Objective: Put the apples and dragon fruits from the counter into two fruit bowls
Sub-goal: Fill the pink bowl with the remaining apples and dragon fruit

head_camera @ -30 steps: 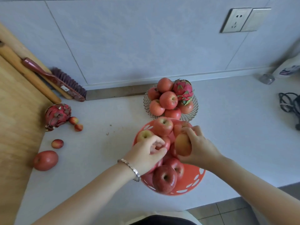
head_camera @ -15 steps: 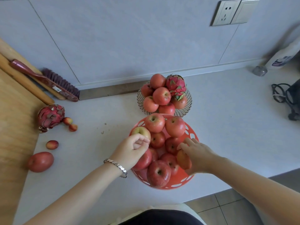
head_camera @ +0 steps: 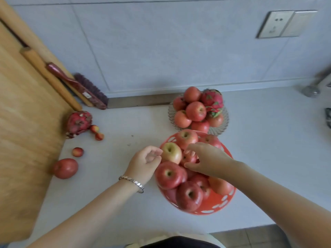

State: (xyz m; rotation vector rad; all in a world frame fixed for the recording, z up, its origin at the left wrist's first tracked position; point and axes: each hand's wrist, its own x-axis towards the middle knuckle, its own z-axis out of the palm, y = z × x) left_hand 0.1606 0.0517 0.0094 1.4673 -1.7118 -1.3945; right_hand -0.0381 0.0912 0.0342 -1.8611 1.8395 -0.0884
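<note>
An orange plastic bowl [head_camera: 214, 205] near the counter's front edge is heaped with several red apples, among them a yellow-green apple [head_camera: 171, 152]. Behind it a wire bowl [head_camera: 224, 120] holds several apples and a dragon fruit [head_camera: 212, 100]. My left hand [head_camera: 146, 162] hovers at the orange bowl's left rim, fingers loosely curled and holding nothing. My right hand [head_camera: 205, 159] is spread over the apples in the orange bowl, holding nothing. On the counter at the left lie a dragon fruit [head_camera: 78, 123] and a large red apple [head_camera: 65, 168].
Three small red fruits [head_camera: 78, 152] lie near the left dragon fruit. A wooden board [head_camera: 23, 122] covers the left side, with a rolling pin [head_camera: 50, 78] and a brush [head_camera: 80, 86] against the wall. A wall socket [head_camera: 276, 24] is at upper right.
My right hand let go of the apple it was setting into the orange bowl and lifted over the pile. My left hand drew back slightly to the rim. The view shifted right.
</note>
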